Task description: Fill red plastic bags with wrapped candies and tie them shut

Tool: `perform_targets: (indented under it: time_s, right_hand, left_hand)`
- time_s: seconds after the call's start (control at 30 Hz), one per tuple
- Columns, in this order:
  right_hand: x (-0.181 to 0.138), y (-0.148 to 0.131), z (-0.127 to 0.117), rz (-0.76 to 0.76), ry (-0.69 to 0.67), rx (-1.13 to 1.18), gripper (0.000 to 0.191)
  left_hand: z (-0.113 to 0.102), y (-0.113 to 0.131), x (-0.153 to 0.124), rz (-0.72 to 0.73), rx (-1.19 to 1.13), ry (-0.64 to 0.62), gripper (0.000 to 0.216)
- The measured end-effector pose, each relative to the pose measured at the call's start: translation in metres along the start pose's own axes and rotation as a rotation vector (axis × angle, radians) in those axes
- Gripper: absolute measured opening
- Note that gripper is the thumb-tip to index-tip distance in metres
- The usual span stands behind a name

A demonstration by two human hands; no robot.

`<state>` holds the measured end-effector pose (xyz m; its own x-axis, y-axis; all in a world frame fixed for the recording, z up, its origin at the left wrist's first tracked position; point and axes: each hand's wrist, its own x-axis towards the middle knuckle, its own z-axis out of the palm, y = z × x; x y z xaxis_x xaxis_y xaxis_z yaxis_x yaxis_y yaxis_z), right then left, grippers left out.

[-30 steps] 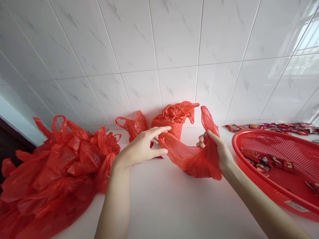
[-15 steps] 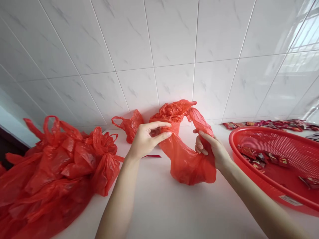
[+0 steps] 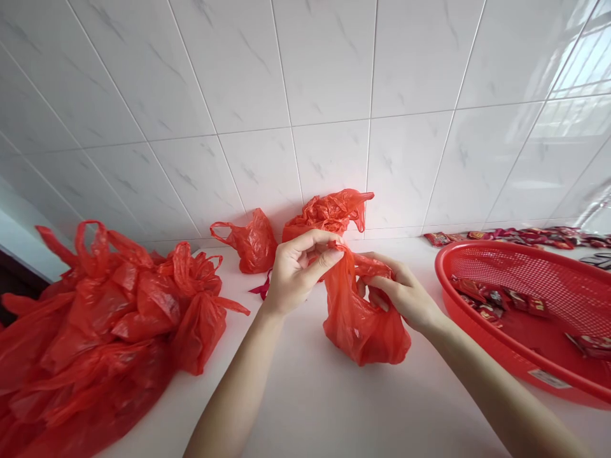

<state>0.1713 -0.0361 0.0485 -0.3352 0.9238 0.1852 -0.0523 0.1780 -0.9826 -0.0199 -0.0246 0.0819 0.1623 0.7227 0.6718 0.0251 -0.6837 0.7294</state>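
Observation:
A red plastic bag (image 3: 365,334) with a rounded, filled bottom is held over the white tabletop between my two hands. My left hand (image 3: 303,267) pinches one of its handles between thumb and fingertips. Lower and to the right, my right hand (image 3: 398,289) is closed around the other handle, with the gathered plastic partly hiding its fingers. What lies inside the bag cannot be made out. Just behind my hands a heap of crumpled red bags (image 3: 329,213) rests by the wall. A small red bag with a loop handle (image 3: 252,242) stands to its left.
Many red bags (image 3: 119,331) are piled at the left. On the right is a red mesh basket (image 3: 477,337) holding several small packets (image 3: 501,299). More wrapped packets (image 3: 525,237) lie along the tiled wall, near scissors-like handles (image 3: 596,259). A dark red strip (image 3: 260,289) lies behind my left hand.
My hands have come closer together, bringing the two handles of the bag toward each other. My left hand moved slightly right, and the right-hand handle has been pulled down and inward.

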Motion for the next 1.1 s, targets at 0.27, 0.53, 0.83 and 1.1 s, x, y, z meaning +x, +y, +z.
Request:
perform_targets:
  time_s: [0.27,0.53,0.83,1.1]
  right_hand:
    - [-0.006,-0.002,0.007,-0.176,-0.169,-0.105,0.023]
    - [-0.006,0.000,0.007,-0.113,-0.100,0.001,0.049]
    - [0.006,0.000,-0.007,0.059,0.049,0.290,0.041]
    - [0.011,0.003,-0.020,0.113,-0.007,0.377,0.034]
  left_hand:
    - [0.015,-0.003,-0.007,0.154,0.196,-0.087,0.008]
    - [0.016,-0.003,-0.006,-0.012,0.162,-0.176,0.021]
    - [0.000,-0.004,-0.001,-0.095,0.172,-0.115,0.018]
    - [0.011,0.001,-0.008,-0.038,0.167,-0.275,0.008]
